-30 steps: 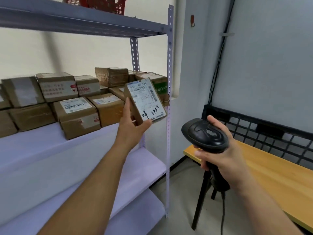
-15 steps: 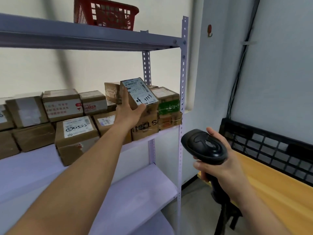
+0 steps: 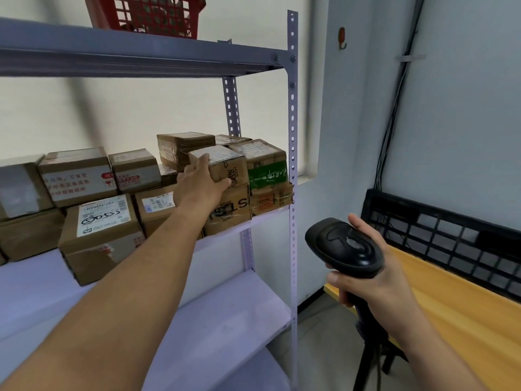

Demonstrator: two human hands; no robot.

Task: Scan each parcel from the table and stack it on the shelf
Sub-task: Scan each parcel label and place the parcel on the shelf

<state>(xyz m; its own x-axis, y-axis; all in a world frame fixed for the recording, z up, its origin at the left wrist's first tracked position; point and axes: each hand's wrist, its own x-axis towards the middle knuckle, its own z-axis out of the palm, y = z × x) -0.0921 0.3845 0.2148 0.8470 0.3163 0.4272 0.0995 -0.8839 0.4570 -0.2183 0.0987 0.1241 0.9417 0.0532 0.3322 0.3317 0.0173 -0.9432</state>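
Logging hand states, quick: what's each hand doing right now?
Left hand: gripping a parcel.
Right hand: gripping the scanner.

red basket (image 3: 146, 15) top cut off, pkg labels (image 3: 70, 183) illegible, scanner (image 3: 344, 246) grip hidden

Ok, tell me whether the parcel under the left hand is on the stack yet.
On the stack: the parcel sits level on the box below, no gap showing. The left hand grips its near corner.
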